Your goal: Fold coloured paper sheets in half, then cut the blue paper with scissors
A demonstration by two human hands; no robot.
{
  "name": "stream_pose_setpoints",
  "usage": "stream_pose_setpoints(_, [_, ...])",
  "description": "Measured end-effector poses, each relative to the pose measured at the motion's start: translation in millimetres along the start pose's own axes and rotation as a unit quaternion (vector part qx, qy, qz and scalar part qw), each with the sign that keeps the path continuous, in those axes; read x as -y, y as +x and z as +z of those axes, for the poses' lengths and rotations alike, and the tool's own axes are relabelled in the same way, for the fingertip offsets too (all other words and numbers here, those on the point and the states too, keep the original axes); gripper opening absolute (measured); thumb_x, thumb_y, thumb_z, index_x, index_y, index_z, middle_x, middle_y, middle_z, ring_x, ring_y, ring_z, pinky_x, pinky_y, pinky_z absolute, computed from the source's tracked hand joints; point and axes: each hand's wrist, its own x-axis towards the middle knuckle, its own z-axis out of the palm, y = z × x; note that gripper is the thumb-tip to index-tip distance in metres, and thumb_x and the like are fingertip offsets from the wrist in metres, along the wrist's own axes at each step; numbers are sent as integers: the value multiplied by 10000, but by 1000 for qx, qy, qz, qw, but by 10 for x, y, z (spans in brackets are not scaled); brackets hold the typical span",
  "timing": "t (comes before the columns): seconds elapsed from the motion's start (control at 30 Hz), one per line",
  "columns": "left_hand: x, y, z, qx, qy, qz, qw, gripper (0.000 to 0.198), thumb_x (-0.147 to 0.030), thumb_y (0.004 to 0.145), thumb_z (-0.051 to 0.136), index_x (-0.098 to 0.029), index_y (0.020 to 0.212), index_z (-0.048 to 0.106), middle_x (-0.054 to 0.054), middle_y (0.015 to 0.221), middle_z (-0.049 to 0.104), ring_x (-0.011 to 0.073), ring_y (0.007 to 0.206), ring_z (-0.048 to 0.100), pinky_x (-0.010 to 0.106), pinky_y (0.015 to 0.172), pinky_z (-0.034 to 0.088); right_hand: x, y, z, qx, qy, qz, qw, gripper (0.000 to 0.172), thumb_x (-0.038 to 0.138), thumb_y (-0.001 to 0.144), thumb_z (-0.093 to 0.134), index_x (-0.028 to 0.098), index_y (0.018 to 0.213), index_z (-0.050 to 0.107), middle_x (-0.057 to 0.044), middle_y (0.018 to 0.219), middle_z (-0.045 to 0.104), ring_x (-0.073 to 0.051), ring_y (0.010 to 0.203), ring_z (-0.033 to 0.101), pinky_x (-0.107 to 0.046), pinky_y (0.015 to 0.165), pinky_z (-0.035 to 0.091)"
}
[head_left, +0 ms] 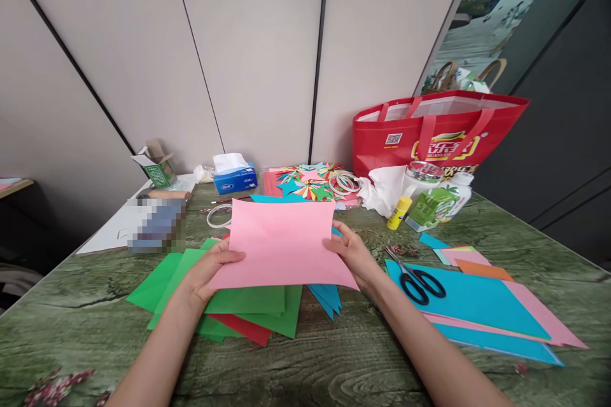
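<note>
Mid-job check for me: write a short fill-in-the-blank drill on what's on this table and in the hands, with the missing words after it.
1. The left hand and the right hand hold a sheet of paper coloured ____.
2. The scissors have ____ handles.
3. In this view, the tissue box stands to the ____ of the red bag.
4. The glue stick is coloured ____.

Missing words: pink; black; left; yellow.
</note>
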Motion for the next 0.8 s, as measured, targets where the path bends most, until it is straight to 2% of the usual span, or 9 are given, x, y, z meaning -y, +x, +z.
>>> stream_pose_setpoints(0.1, [8, 46, -25, -40, -27, 10, 999, 269, 50, 578, 611, -80, 809, 661, 103, 787, 712, 204, 656, 670, 276, 626, 550, -8, 25, 3, -23, -28, -73, 997, 446, 331, 647, 701, 266, 1017, 462, -19, 984, 637, -134, 643, 611, -260, 569, 493])
stream_pose_setpoints(0.23, [12, 83, -32, -79, -80, 22, 993, 355, 143, 558, 521, -60, 810, 665, 126, 844, 706, 189, 687, 673, 228, 630, 551, -11, 38, -33, -27, -130, -136, 982, 401, 364, 756, 571, 269, 1129, 456, -71, 1212, 521, -144, 730, 611, -254, 560, 505])
stream_pose_setpoints(0.33, [6, 93, -45, -90, -94, 16, 991, 384, 153, 576, 492, -51, 859, 653, 133, 837, 703, 198, 683, 675, 235, 595, 561, -5, 25, -70, 32, -214, -193, 957, 371, 308, 757, 563, 272, 1125, 521, -74, 1307, 428, -188, 932, 590, -305, 697, 518])
stream_pose_setpoints(0.47, [5, 105, -86, -86, -98, 14, 991, 415, 143, 593, 488, -42, 936, 628, 138, 865, 698, 221, 733, 676, 264, 610, 574, -18, -2, -86, 104, -308, -216, 921, 340, 283, 718, 635, 259, 1055, 599, -78, 1393, 285, -225, 1211, 406, -319, 825, 480])
stream_pose_setpoints(0.57, [6, 99, -86, -84, -89, 17, 992, 477, 134, 598, 489, -65, 1014, 611, 131, 904, 695, 229, 783, 672, 273, 642, 574, -28, -7, -60, 107, -321, -215, 916, 328, 320, 679, 688, 242, 992, 630, -90, 1356, 336, -225, 1259, 341, -323, 859, 457])
stream_pose_setpoints(0.63, [6, 83, -65, -86, -74, 13, 993, 464, 123, 594, 501, -55, 1007, 615, 141, 904, 694, 241, 788, 670, 285, 653, 573, -19, -7, -32, 95, -304, -219, 922, 286, 346, 642, 718, 223, 894, 661, -94, 1309, 397, -229, 1205, 411, -326, 848, 459])
stream_pose_setpoints(0.73, [13, 53, -27, -75, -48, -4, 996, 417, 98, 596, 534, -60, 970, 628, 142, 912, 692, 246, 784, 668, 301, 666, 570, 3, -4, -4, 59, -273, -208, 937, 228, 386, 611, 731, 189, 716, 684, -95, 1181, 518, -230, 1024, 547, -324, 781, 477])
stream_pose_setpoints(0.8, [25, 37, -4, -39, -53, 2, 998, 450, 70, 619, 563, -117, 1025, 613, 114, 964, 686, 257, 855, 652, 369, 735, 555, -4, 5, -12, 16, -257, -187, 948, 240, 419, 623, 711, 182, 650, 686, -81, 1015, 611, -224, 899, 583, -324, 726, 483])
